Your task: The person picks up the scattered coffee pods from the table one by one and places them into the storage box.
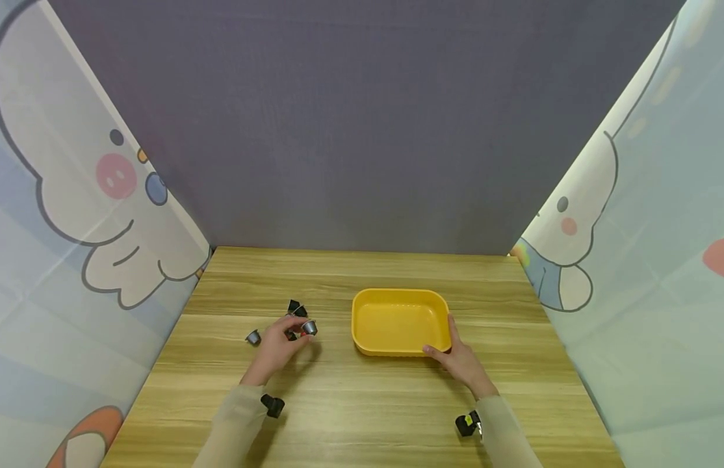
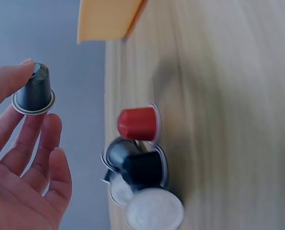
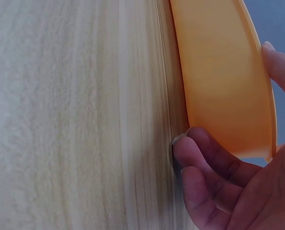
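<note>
Wood-grained tabletop (image 1: 368, 409) underneath. Set just right of its middle, yellow tray (image 1: 400, 322), hollow side up, long axis parallel to the far edge. Gripped at the near right corner by the right hand (image 1: 464, 365), with thumb on the near rim and fingers bent against the outside. Left of the tray, raised clear of the tabletop, dark grey pod (image 2: 34, 92), pinched by the left hand (image 1: 277, 343) with remaining fingers loosely bent; narrow end toward the thumb, rim toward the fingers, long axis between them. Bunched nearby, red pod (image 2: 138, 123) and black pod (image 2: 145, 168). Toward the left edge, well apart from the tray, grey pod (image 1: 253, 337).
</note>
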Tool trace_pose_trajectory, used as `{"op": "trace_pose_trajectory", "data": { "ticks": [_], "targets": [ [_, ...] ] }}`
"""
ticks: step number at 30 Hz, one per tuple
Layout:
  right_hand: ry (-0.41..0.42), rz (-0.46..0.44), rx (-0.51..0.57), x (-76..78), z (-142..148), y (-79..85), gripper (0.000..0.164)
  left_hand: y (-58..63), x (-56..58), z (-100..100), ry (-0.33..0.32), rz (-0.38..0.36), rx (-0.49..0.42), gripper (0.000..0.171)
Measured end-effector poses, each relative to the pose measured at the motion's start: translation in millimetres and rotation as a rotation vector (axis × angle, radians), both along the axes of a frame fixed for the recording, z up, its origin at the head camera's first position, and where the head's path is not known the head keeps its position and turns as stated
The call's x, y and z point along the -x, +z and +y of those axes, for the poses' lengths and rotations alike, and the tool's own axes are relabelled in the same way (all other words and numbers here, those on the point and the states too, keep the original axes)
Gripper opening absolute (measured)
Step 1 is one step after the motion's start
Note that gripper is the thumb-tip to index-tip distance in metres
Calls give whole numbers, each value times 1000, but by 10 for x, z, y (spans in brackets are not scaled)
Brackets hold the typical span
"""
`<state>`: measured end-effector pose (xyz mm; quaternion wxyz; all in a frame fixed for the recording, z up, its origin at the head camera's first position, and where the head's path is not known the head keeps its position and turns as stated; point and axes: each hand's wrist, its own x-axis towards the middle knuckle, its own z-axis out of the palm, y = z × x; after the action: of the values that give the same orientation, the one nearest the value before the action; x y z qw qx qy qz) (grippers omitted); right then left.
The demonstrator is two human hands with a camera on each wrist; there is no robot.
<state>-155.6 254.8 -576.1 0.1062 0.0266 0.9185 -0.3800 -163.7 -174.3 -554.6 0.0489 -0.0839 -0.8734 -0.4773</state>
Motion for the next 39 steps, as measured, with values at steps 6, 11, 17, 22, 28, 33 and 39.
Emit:
{"op": "trace_pose_trajectory", "data": {
  "ticks": [6,11,17,22,28,33,39],
  "targets": [
    [-9,-18,22,7,-3,-22,114,84,105,108,-28,-69,-74,30],
    [-6,-22,29,2,6,-20,114,147,189,210,-32,-92,-92,29],
    [-7,-28,26,0,17,-34,114,216,299,328,-42,-71,-31,30],
    [-4,-28,30,-2,10,-19,114,233,424,443,-70,-36,-21,31],
    [-5,-24,28,5,-2,6,113,238,540,609,-109,-42,-48,31],
    [-13,-41,44,-3,5,1,114,257,599,775,-147,-61,-67,32],
    [-8,-38,38,-14,-2,6,114,318,664,981,-198,-76,-58,32]
  ]
}}
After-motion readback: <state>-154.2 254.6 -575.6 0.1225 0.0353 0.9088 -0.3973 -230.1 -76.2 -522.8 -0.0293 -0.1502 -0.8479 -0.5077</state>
